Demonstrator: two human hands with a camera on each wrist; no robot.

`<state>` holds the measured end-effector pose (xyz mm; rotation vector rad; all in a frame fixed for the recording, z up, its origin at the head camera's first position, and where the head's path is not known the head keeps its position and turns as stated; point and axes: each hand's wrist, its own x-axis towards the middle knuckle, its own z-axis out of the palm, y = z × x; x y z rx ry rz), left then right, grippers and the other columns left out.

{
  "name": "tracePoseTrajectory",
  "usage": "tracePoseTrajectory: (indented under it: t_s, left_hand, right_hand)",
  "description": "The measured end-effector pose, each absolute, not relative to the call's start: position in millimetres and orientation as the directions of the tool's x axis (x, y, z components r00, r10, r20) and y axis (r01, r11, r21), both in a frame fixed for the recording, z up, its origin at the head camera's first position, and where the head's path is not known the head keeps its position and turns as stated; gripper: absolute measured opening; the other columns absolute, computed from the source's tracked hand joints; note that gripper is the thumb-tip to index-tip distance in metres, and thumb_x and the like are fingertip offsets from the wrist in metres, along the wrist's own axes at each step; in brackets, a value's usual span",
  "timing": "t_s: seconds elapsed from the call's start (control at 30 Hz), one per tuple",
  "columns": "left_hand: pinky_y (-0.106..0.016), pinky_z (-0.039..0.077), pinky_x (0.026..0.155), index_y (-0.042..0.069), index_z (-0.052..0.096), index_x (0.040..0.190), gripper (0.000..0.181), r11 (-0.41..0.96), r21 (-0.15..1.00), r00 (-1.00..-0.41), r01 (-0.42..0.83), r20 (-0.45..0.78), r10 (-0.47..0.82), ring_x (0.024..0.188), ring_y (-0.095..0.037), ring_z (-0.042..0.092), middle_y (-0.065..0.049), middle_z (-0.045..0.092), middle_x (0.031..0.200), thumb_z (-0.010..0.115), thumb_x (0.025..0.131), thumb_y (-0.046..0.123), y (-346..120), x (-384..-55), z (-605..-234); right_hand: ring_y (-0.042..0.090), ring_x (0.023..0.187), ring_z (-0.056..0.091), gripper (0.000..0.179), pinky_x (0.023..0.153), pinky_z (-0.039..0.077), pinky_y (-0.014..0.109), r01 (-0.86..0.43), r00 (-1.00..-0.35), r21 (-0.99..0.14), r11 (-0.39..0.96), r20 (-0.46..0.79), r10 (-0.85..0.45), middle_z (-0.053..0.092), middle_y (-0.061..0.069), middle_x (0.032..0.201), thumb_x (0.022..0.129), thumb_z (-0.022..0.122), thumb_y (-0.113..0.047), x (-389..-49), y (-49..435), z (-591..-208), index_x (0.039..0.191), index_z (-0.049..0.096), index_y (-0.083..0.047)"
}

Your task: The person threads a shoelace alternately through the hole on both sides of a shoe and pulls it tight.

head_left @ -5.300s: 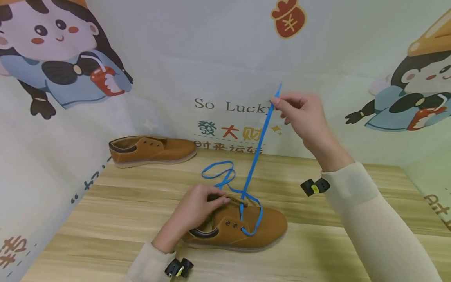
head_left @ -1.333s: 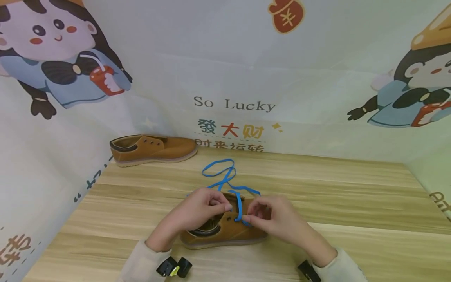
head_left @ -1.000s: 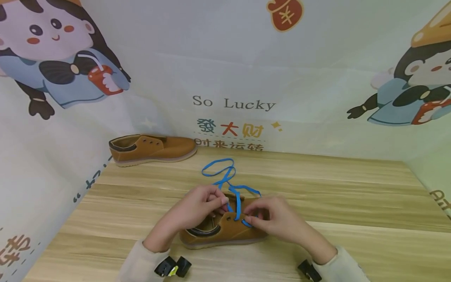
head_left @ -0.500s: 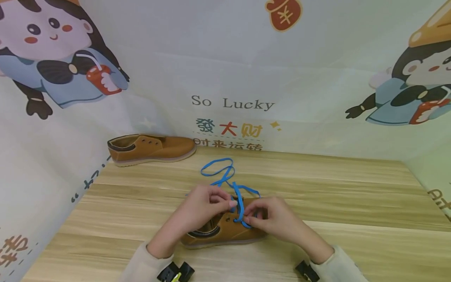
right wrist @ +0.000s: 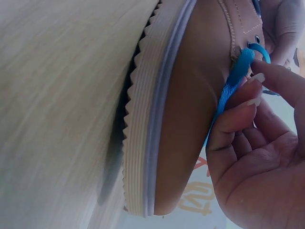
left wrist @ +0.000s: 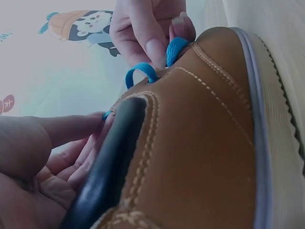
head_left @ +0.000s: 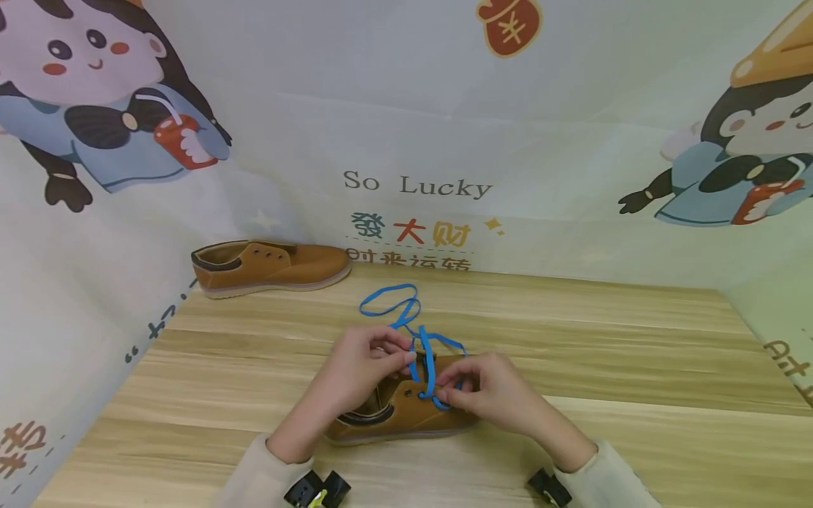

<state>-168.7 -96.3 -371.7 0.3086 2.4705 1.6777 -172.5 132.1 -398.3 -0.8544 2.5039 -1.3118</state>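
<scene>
A brown shoe (head_left: 406, 423) stands on the table, toe to the right, with a blue shoelace (head_left: 429, 363) running through its front eyelets. The left hand (head_left: 365, 367) is over the shoe's opening. Its thumb and finger pinch the lace, seen as a small blue bit at the fingertips (left wrist: 97, 125) in the left wrist view. Low at the front eyelets, the right hand (head_left: 492, 388) pinches the edge of the near eyelet flap, thumb right beside the lace. In the right wrist view the lace (right wrist: 231, 86) passes along the flap by its fingertips.
A second brown shoe (head_left: 273, 268), without a lace, stands at the back left against the printed backdrop (head_left: 406, 113). Loose lace loops (head_left: 390, 300) lie on the wooden table (head_left: 603, 339) behind the worked shoe. Black wrist cameras (head_left: 317, 488) sit at both cuffs.
The right hand, earlier holding the lace high, has come down to the near flap. The left hand has gone from the far flap to the lace, which now passes through a second near eyelet.
</scene>
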Motion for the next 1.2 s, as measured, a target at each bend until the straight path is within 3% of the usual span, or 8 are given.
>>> tracePoseTrajectory:
  t_s: [0.43,0.63,0.83,1.03,1.2]
  left_hand:
    - [-0.025,0.061,0.076,-0.005,0.069,0.112,0.022,0.258,0.964,-0.997,0.07,0.075,-0.008,0.081,-0.016,0.074,-0.018,0.074,0.097,0.07,0.095,0.009,-120,-176,-353]
    - [-0.023,0.061,0.077,-0.007,0.067,0.117,0.027,0.194,0.977,-0.99,0.083,0.104,-0.099,0.077,-0.004,0.073,0.0,0.075,0.088,0.069,0.096,0.011,-140,-180,-341]
    - [-0.022,0.061,0.073,-0.01,0.066,0.113,0.025,0.129,0.981,-0.96,0.144,0.17,-0.223,0.073,-0.002,0.073,0.017,0.072,0.078,0.068,0.096,0.008,-156,-182,-331]
    - [-0.021,0.06,0.07,-0.004,0.07,0.103,0.015,0.038,0.974,-0.905,0.224,0.222,-0.362,0.071,-0.007,0.074,0.007,0.075,0.08,0.073,0.092,0.006,-165,-182,-328]
    - [-0.02,0.06,0.07,-0.001,0.071,0.101,0.013,0.031,0.974,-0.891,0.226,0.22,-0.398,0.071,-0.007,0.073,0.004,0.075,0.08,0.074,0.09,0.006,-167,-183,-328]
  right_hand:
    - [-0.004,0.053,0.048,0.005,0.047,0.04,0.017,-0.389,-0.821,-0.809,0.441,0.088,-0.564,0.063,-0.002,0.062,0.087,0.076,-0.011,-170,132,-395,0.086,0.077,-0.006]
    - [-0.004,0.054,0.049,0.009,0.049,0.041,0.017,-0.384,-0.828,-0.805,0.453,0.083,-0.554,0.064,-0.003,0.064,0.087,0.077,-0.014,-169,131,-395,0.09,0.078,-0.006]
    - [-0.004,0.054,0.048,0.007,0.048,0.04,0.017,-0.371,-0.832,-0.808,0.458,0.071,-0.55,0.066,-0.002,0.066,0.087,0.077,-0.013,-170,132,-394,0.09,0.078,-0.006]
    - [-0.004,0.054,0.05,0.008,0.049,0.042,0.017,-0.359,-0.831,-0.82,0.445,0.064,-0.553,0.068,0.0,0.067,0.087,0.077,-0.012,-168,132,-393,0.09,0.078,-0.005]
    - [-0.004,0.052,0.048,0.006,0.047,0.04,0.017,-0.359,-0.822,-0.823,0.44,0.055,-0.567,0.069,0.0,0.066,0.086,0.078,-0.012,-166,130,-394,0.089,0.079,-0.006]
